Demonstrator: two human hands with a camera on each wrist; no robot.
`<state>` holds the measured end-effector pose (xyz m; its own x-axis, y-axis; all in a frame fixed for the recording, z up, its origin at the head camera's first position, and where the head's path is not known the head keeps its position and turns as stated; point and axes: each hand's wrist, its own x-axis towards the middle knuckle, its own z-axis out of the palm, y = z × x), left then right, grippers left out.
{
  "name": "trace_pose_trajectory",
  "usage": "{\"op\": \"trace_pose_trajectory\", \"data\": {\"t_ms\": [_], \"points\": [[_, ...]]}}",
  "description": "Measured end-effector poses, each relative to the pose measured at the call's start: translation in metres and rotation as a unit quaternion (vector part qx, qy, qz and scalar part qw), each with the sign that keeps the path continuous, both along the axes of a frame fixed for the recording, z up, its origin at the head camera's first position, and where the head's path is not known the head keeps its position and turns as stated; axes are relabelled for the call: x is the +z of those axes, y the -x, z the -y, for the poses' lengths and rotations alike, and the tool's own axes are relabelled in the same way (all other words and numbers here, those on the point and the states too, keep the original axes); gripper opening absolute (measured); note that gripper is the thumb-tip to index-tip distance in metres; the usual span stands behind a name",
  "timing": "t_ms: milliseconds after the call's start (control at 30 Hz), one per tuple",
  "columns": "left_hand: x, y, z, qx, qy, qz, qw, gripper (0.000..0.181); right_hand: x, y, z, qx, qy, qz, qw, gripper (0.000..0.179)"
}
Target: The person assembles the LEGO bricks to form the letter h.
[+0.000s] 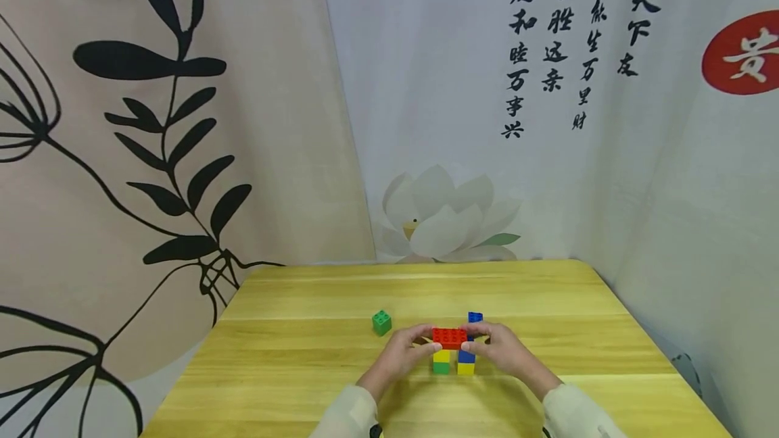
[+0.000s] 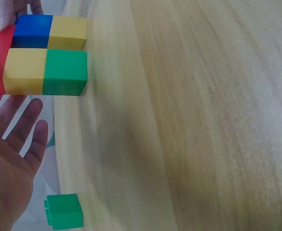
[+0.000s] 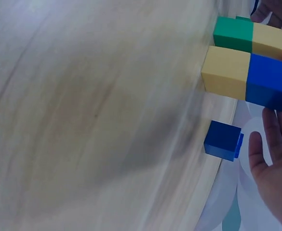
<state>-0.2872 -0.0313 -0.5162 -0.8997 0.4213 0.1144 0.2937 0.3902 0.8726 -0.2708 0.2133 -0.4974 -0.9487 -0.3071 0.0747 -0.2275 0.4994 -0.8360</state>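
A long red brick (image 1: 450, 338) lies across the tops of two short stacks. The left stack has a yellow brick (image 1: 441, 356) over a green brick (image 1: 441, 368); the right one has a blue brick (image 1: 466, 357) over a yellow brick (image 1: 465, 369). My left hand (image 1: 404, 349) pinches the red brick's left end between thumb and fingers. At its other end my right hand (image 1: 500, 348) pinches it the same way. In the left wrist view the lower fingers of the left hand (image 2: 13, 163) stand apart from the stack.
A loose green brick (image 1: 381, 322) stands on the wooden table (image 1: 292, 357), behind and left of the stacks. Another blue brick (image 3: 222, 140) stands behind the right hand. A printed curtain (image 1: 438, 120) hangs behind the table's far edge.
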Motion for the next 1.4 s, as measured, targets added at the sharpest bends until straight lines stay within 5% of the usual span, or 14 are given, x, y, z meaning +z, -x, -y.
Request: {"op": "trace_pose_trajectory", "data": {"t_ms": [533, 1167, 1400], "points": [[-0.008, -0.001, -0.002, 0.004, -0.007, -0.013, 0.9999, 0.039, -0.011, -0.004, 0.003, -0.017, 0.044, 0.01, 0.9988, 0.052], [-0.002, -0.001, 0.018, 0.015, 0.02, -0.008, 0.9997, 0.027, -0.021, -0.01, 0.019, -0.059, 0.063, 0.011, 0.9962, 0.054], [0.003, -0.001, 0.038, 0.01, 0.03, 0.003, 0.9995, 0.052, -0.026, -0.007, 0.02, -0.064, 0.062, 0.009, 0.996, 0.048]]}}
